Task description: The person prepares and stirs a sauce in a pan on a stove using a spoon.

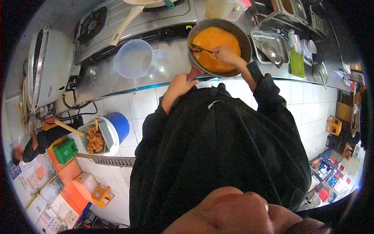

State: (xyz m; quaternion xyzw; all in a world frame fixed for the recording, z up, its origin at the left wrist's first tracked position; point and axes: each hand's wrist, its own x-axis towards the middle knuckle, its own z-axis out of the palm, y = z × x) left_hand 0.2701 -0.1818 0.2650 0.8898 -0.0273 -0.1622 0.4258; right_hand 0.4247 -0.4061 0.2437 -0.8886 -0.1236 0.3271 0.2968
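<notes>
At twelve o'clock on the bench (99, 76), stirring seems under way: the right hand (228, 55) has fingers pinched around a dark utensil (203, 49) in the pan (245, 45) of orange sauce (220, 37); the left hand (177, 86) has fingers wrapped around the handle (194, 72). Further strokes would call for a steady pan, clear of the tray (254, 43) at its three o'clock.

The person wears a big, loose black top (218, 144) with soft folds. It has long black sleeves (269, 91) and a small, pale mark (215, 103) high on the front. The left hand (180, 85) and right hand (225, 54) are bare.
</notes>
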